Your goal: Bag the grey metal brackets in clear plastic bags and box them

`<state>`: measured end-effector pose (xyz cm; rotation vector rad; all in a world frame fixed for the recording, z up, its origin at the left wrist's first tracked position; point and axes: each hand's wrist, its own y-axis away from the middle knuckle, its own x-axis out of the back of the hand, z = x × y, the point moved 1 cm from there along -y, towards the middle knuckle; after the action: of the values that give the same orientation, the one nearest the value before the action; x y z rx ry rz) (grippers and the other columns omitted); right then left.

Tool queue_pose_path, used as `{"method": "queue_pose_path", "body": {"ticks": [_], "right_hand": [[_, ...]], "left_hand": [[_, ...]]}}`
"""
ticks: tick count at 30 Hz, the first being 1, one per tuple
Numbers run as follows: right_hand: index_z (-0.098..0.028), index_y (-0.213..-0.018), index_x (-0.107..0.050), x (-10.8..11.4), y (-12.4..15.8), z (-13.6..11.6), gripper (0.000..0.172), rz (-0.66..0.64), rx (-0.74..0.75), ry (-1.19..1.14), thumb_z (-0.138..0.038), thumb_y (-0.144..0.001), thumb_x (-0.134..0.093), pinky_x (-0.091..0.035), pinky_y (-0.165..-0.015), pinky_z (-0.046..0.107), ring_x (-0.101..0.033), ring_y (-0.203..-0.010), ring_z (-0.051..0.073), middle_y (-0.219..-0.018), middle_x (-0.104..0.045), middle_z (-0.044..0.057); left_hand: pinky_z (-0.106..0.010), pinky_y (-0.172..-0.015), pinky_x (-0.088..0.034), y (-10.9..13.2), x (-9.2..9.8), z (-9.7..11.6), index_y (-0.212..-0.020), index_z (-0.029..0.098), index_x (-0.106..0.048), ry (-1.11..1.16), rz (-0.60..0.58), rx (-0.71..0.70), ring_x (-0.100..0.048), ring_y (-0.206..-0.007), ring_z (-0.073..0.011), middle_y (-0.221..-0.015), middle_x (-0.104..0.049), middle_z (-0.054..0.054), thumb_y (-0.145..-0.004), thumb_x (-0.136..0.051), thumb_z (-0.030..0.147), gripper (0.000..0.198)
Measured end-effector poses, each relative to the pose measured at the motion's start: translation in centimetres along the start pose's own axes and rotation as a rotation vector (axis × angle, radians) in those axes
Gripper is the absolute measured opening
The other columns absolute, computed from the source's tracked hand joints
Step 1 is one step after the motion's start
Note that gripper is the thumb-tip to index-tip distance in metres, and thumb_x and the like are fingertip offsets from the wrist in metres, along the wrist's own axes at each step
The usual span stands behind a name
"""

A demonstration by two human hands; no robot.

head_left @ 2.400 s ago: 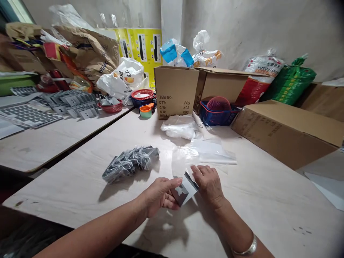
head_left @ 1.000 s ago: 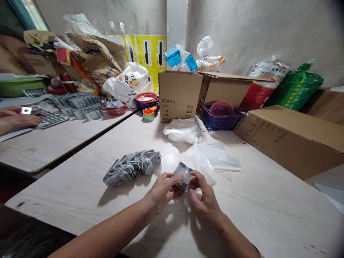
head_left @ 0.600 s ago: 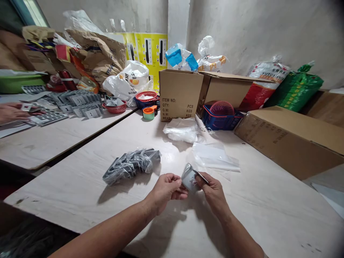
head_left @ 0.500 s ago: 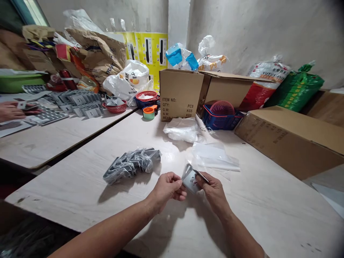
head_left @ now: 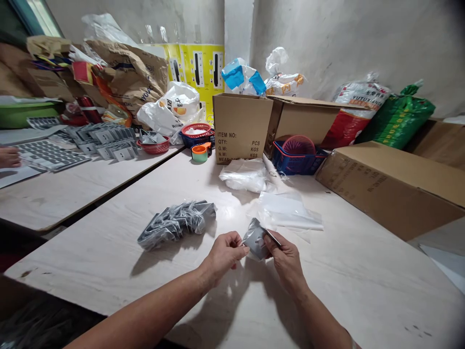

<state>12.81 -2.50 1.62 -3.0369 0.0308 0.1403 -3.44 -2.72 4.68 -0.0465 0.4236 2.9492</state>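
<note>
The thin grey card (head_left: 255,239) looks light, stiff and slick, so I'd hold it by its edges. My left hand (head_left: 227,254) and right hand (head_left: 286,264) pinch it, fingers together, above the plywood surface (head_left: 345,295), near the plastic-wrapped bundle (head_left: 176,224).

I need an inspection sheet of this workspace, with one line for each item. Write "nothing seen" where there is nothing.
Surface: pale wooden table, a few small dark marks.
Job's things: grey piece between both hands; bundle of grey pieces in clear plastic to the left.
Clutter: clear plastic bag, cardboard box, blue basket, red basket.
Hands: left hand and right hand both hold the piece; co-worker's hand at the far left.
Cables: nothing seen.
Surroundings: concrete wall, yellow printed cartons, green sack.
</note>
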Motion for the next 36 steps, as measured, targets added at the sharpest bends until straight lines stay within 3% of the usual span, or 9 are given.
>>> {"method": "queue_pose_path", "body": {"ticks": [6,10,13,17,20,22,25,30,36], "right_hand": [[-0.024,-0.103,-0.065,0.6,0.0,0.4,0.024,-0.015,0.338,0.354,-0.031,-0.086,-0.051,-0.047,-0.058,0.026,-0.054,-0.065,0.014,-0.082,-0.062,0.003],[-0.023,-0.109,-0.063,1.0,-0.1,0.6,0.028,-0.092,0.557,0.628,-0.022,-0.088,-0.044,-0.047,-0.061,0.025,-0.056,-0.068,0.014,-0.077,-0.060,0.003],[-0.022,-0.109,-0.062,0.9,-0.2,0.6,0.027,-0.166,0.618,0.693,-0.020,-0.088,-0.044,-0.046,-0.058,0.024,-0.056,-0.065,0.014,-0.074,-0.060,0.003],[-0.021,-0.106,-0.060,0.7,-0.2,0.3,0.026,-0.225,0.541,0.705,-0.017,-0.084,-0.048,-0.046,-0.063,0.026,-0.057,-0.070,0.015,-0.078,-0.062,0.002],[-0.021,-0.101,-0.059,0.7,-0.2,-0.2,0.027,-0.250,0.428,0.676,-0.012,-0.077,-0.050,-0.044,-0.064,0.026,-0.055,-0.072,0.015,-0.081,-0.062,0.001],[-0.020,-0.099,-0.059,0.8,-0.2,-0.6,0.029,-0.259,0.367,0.646,-0.010,-0.073,-0.051,-0.043,-0.062,0.024,-0.053,-0.070,0.014,-0.081,-0.060,0.000],[-0.020,-0.092,-0.059,1.0,-0.2,-0.8,0.026,-0.244,0.277,0.621,-0.010,-0.069,-0.050,-0.041,-0.058,0.023,-0.050,-0.065,0.012,-0.076,-0.056,-0.001],[-0.018,-0.078,-0.059,1.6,-0.4,-0.4,0.014,-0.145,0.110,0.548,-0.014,-0.068,-0.051,-0.041,-0.054,0.023,-0.048,-0.059,0.011,-0.074,-0.052,-0.001],[-0.018,-0.063,-0.058,1.4,-0.5,-0.6,0.011,0.045,0.141,0.467,-0.021,-0.073,-0.054,-0.041,-0.054,0.026,-0.049,-0.059,0.012,-0.072,-0.048,0.000]], "left_hand": [[-0.017,-0.034,-0.027,0.3,0.1,0.0,-0.066,0.020,-0.041,0.001,0.036,0.001,-0.044,-0.036,-0.0072,-0.051,-0.055,0.004,-0.067,-0.062,0.032,0.025],[-0.018,-0.035,-0.028,0.1,0.6,0.1,-0.066,0.020,-0.045,-0.136,0.110,-0.154,-0.043,-0.035,-0.0076,-0.047,-0.052,0.005,-0.070,-0.061,0.035,0.022],[-0.019,-0.041,-0.031,-0.5,0.8,0.0,-0.064,0.019,-0.048,-0.237,0.158,-0.266,-0.045,-0.040,-0.0082,-0.047,-0.049,0.005,-0.072,-0.059,0.035,0.021],[-0.021,-0.047,-0.031,-1.0,1.0,0.1,-0.077,0.020,-0.059,-0.356,0.139,-0.334,-0.043,-0.044,-0.0092,-0.048,-0.047,0.006,-0.072,-0.058,0.031,0.012],[-0.021,-0.051,-0.030,-1.1,1.2,0.5,-0.109,0.024,-0.059,-0.488,0.031,-0.400,-0.038,-0.045,-0.0097,-0.047,-0.043,0.008,-0.073,-0.056,0.026,0.036],[-0.021,-0.053,-0.029,-1.2,1.2,0.8,-0.114,0.026,-0.059,-0.601,-0.061,-0.449,-0.037,-0.047,-0.0097,-0.051,-0.046,0.007,-0.075,-0.054,0.024,0.040],[-0.022,-0.054,-0.029,-1.5,1.3,1.0,-0.098,0.025,-0.067,-0.698,-0.106,-0.482,-0.039,-0.049,-0.0102,-0.054,-0.050,0.004,-0.077,-0.054,0.026,0.025],[-0.022,-0.052,-0.028,-1.6,1.0,1.2,-0.078,0.021,-0.066,-0.712,-0.040,-0.508,-0.041,-0.048,-0.0110,-0.050,-0.050,0.003,-0.079,-0.055,0.031,0.015],[-0.023,-0.056,-0.033,-0.7,1.0,1.0,-0.068,0.020,-0.059,-0.923,-0.039,-0.778,-0.049,-0.056,-0.0125,-0.058,-0.053,-0.001,-0.085,-0.047,0.024,0.022]]}}
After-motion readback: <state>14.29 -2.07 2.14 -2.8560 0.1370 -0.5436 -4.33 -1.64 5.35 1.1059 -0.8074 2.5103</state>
